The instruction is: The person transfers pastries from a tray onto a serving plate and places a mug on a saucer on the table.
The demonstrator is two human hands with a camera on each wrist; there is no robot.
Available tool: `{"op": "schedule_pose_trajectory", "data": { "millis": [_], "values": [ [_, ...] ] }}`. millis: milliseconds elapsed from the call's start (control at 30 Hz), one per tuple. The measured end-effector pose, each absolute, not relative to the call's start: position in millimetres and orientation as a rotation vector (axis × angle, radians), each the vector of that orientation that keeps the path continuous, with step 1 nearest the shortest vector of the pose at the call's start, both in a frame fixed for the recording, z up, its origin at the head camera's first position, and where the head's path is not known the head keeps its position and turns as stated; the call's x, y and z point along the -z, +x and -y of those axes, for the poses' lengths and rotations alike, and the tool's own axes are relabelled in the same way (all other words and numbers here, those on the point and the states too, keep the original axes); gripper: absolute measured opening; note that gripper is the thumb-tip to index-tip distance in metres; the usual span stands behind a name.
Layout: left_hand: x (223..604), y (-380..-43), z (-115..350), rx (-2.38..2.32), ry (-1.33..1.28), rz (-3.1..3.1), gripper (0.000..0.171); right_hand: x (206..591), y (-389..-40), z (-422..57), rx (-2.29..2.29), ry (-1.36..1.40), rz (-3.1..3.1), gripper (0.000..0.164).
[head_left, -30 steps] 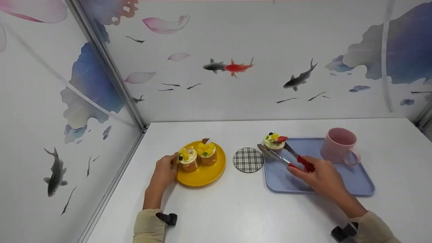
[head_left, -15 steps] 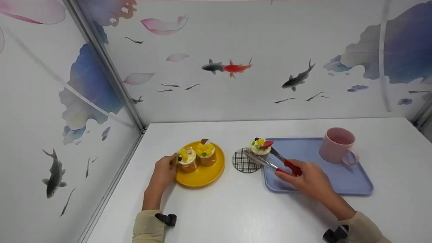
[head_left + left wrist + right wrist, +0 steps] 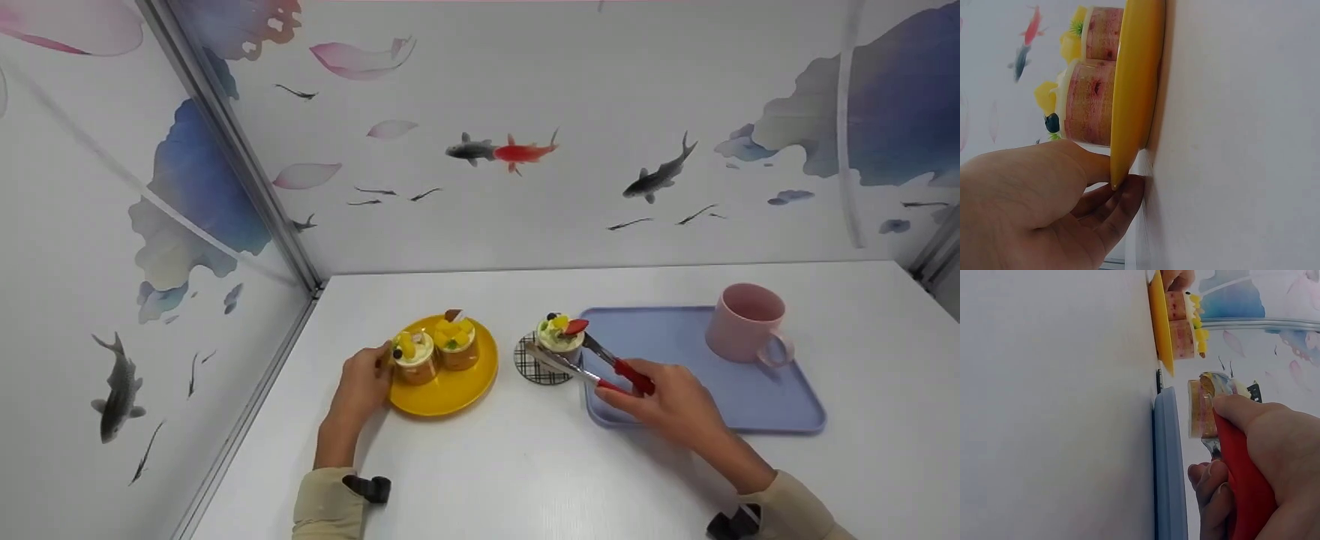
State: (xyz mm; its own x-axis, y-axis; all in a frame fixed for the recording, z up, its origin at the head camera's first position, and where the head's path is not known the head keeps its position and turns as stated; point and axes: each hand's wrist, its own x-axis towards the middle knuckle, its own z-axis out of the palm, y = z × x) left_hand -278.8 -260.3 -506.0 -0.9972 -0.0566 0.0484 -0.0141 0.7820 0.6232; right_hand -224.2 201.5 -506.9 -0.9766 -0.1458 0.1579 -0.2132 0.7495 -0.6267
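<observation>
The left hand point(image 3: 365, 386) pinches the near-left rim of a yellow plate point(image 3: 450, 396), its thumb point(image 3: 1095, 167) on top and its other fingers curled beneath. Just to the right of those fingers, a cup cake point(image 3: 415, 361) with yellow fruit and a dark berry stands on the plate; farther right and slightly beyond it, touching or nearly so, stands a second cup cake point(image 3: 456, 349) heaped with yellow cubes. The right hand point(image 3: 667, 397) grips the red handles of metal tongs point(image 3: 632, 373), fingers curled on one side and thumb pressed on the other. Ahead and to the left of these fingers, the tong tips clasp a strawberry-topped cake point(image 3: 559, 339), roughly upright, above a round checked coaster point(image 3: 544, 376) and apart from it, as the right wrist view shows. Below the right fingers lies a blue tray point(image 3: 660, 341), the coaster just beside its left edge. Beyond and to the right of the fingers, a pink mug point(image 3: 739, 334) stands on the tray, handle toward the right. All of this is over or on the white table point(image 3: 487, 480).
</observation>
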Motion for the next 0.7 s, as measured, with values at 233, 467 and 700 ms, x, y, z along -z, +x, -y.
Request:
{"op": "schedule_pose_trajectory", "data": {
  "millis": [233, 467, 700],
  "values": [
    [506, -279, 261, 1.032, 0.076, 2.911, 0.05, 505, -224, -191, -1.061, 0.301, 2.864, 0.063],
    [507, -280, 260, 1.067, 0.096, 2.913, 0.051, 505, -223, -177, -1.079, 0.305, 2.886, 0.066],
    [508, -282, 262, 1.053, 0.092, 2.922, 0.051, 506, -224, -165, -1.064, 0.312, 2.894, 0.069]
  ]
}}
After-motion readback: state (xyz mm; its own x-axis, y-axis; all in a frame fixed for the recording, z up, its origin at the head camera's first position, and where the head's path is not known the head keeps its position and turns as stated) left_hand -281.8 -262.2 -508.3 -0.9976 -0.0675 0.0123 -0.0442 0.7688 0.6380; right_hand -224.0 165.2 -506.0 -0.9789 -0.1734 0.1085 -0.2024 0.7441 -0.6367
